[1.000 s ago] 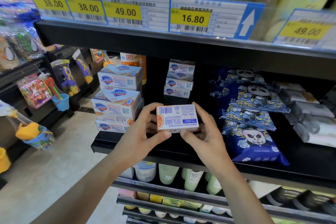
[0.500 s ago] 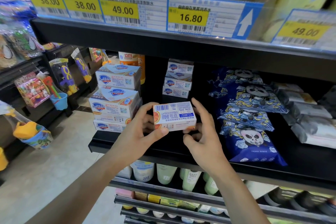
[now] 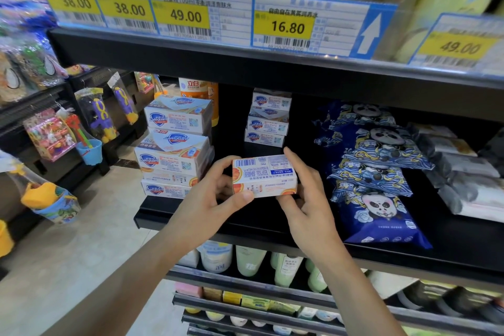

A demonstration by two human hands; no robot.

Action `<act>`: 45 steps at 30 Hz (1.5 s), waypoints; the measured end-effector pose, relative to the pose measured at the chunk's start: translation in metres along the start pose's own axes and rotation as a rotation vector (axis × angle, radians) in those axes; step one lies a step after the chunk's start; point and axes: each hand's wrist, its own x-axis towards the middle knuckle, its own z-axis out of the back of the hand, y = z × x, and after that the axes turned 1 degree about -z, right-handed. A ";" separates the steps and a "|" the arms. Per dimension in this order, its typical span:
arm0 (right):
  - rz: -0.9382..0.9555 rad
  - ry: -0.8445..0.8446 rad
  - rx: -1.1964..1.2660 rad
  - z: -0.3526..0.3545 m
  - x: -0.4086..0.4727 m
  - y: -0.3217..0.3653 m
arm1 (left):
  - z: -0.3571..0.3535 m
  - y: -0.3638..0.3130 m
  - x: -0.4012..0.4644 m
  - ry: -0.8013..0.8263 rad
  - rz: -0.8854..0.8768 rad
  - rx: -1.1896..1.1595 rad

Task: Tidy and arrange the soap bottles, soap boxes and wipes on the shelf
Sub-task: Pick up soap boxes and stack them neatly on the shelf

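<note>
Holding a white soap box (image 3: pixel 264 175) between both hands, we stand at a black shelf (image 3: pixel 245 222) in a shop. The box is level, its barcode side facing up, with orange fruit artwork on its near face. It hovers just above the shelf board, near the front edge.

Our left hand (image 3: pixel 215 199) curls round the box's left end, thumb pressed along the lower near edge and fingers wrapped behind. Our right hand (image 3: pixel 308 199) grips the right end, index finger raised along the far side and thumb tucked under the near corner.

Left of the box, a stack of larger soap packs (image 3: pixel 174 147) with a blue shield logo sits at the shelf's left end, several layers high and slightly uneven. Behind that stack stands an orange bottle (image 3: pixel 200 90), mostly hidden. Directly behind the held box, deeper in the shelf, is a smaller stack of soap boxes (image 3: pixel 268 120) with the same logo.

Right of the box lies an overlapping row of dark blue wipes packs (image 3: pixel 379 180) printed with pandas, running from back to front. Further right lie grey and white wipes packs (image 3: pixel 469 174).

Above the box, yellow price tags (image 3: pixel 283 26) line the edge of the upper shelf. Below it, pale green bottles (image 3: pixel 286 267) stand on the lower shelf.
</note>
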 end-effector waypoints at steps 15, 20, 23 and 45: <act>-0.049 -0.003 0.038 -0.001 0.001 0.000 | 0.002 0.001 0.001 0.014 0.010 0.017; -0.080 0.014 0.043 -0.001 0.000 -0.001 | 0.002 -0.001 0.001 0.025 -0.027 0.034; -0.084 0.020 0.039 -0.002 0.000 0.001 | 0.002 -0.003 -0.001 0.000 -0.041 0.030; -0.111 0.013 0.051 -0.003 -0.001 0.004 | 0.001 -0.007 0.000 -0.025 0.014 -0.021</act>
